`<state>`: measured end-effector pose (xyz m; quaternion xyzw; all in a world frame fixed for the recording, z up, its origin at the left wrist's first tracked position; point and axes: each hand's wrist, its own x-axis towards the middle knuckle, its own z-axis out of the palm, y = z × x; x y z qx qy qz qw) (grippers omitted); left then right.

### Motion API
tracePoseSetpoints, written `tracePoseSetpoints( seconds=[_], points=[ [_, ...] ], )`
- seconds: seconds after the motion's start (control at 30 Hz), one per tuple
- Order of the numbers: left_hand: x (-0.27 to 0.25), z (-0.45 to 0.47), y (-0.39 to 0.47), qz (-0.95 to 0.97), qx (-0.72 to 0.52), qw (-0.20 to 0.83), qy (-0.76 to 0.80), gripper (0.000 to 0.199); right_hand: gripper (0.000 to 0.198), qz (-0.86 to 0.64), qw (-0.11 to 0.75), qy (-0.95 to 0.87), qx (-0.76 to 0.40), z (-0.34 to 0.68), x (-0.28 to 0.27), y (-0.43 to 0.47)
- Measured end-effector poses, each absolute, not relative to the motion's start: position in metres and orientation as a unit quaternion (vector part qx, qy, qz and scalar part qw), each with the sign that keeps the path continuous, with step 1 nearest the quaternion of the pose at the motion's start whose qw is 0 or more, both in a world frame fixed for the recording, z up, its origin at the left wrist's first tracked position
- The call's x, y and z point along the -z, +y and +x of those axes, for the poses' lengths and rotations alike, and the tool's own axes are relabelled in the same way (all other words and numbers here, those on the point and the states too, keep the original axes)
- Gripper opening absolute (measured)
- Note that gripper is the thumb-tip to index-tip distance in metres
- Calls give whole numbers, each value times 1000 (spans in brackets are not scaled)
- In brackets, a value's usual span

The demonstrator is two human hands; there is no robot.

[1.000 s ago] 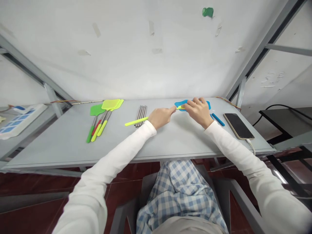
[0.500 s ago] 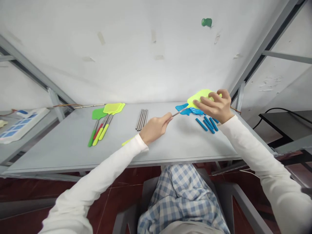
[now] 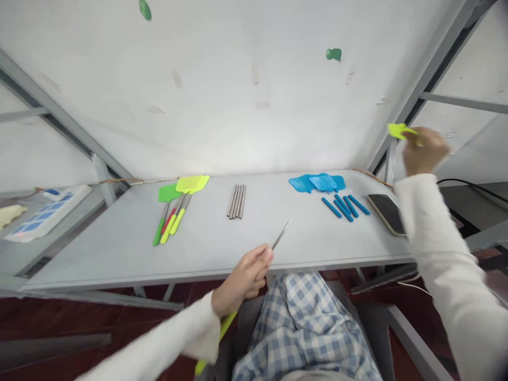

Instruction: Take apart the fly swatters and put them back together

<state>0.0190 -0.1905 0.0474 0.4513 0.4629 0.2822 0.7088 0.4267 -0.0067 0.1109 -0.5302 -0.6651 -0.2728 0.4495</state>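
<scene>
My left hand (image 3: 244,276) is closed around a thin metal rod (image 3: 282,234) with a yellow-green handle (image 3: 227,324). The rod's bare end points up to the right, just over the table's front edge. Raised at the far right, my right hand (image 3: 425,151) pinches a flat yellow-green swatter head (image 3: 397,130), blurred by motion and apart from the rod. Assembled swatters with green and yellow-green heads (image 3: 190,183) lie on the left of the table; one handle is red. Blue swatter heads (image 3: 323,183) lie at the back right, with several blue handles (image 3: 342,206) in front.
Several short metal tubes (image 3: 237,201) lie side by side mid-table (image 3: 119,233). A phone (image 3: 386,212) rests near the right edge. A white tray with blue cells (image 3: 43,214) sits at the left. Metal frame posts (image 3: 102,177) flank the table.
The yellow-green head has come off the rod. My right hand has carried it up and right; my left hand has drawn the rod and handle down toward my lap.
</scene>
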Motion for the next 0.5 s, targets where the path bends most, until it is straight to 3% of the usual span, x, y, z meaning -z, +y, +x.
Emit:
tracePoseSetpoints(
  seconds=[0.07, 0.23, 0.5],
  points=[
    [-44, 2, -187, 407, -323, 704, 485, 47, 62, -546, 454, -634, 307, 446, -108, -5],
    [-47, 10, -141, 353, -373, 795, 323, 36, 32, -493, 328, -789, 163, 380, -67, 14],
    [-32, 38, -122, 239, -373, 872, 209, 30, 47, -476, 138, -868, -4, 309, -19, 55]
  ],
)
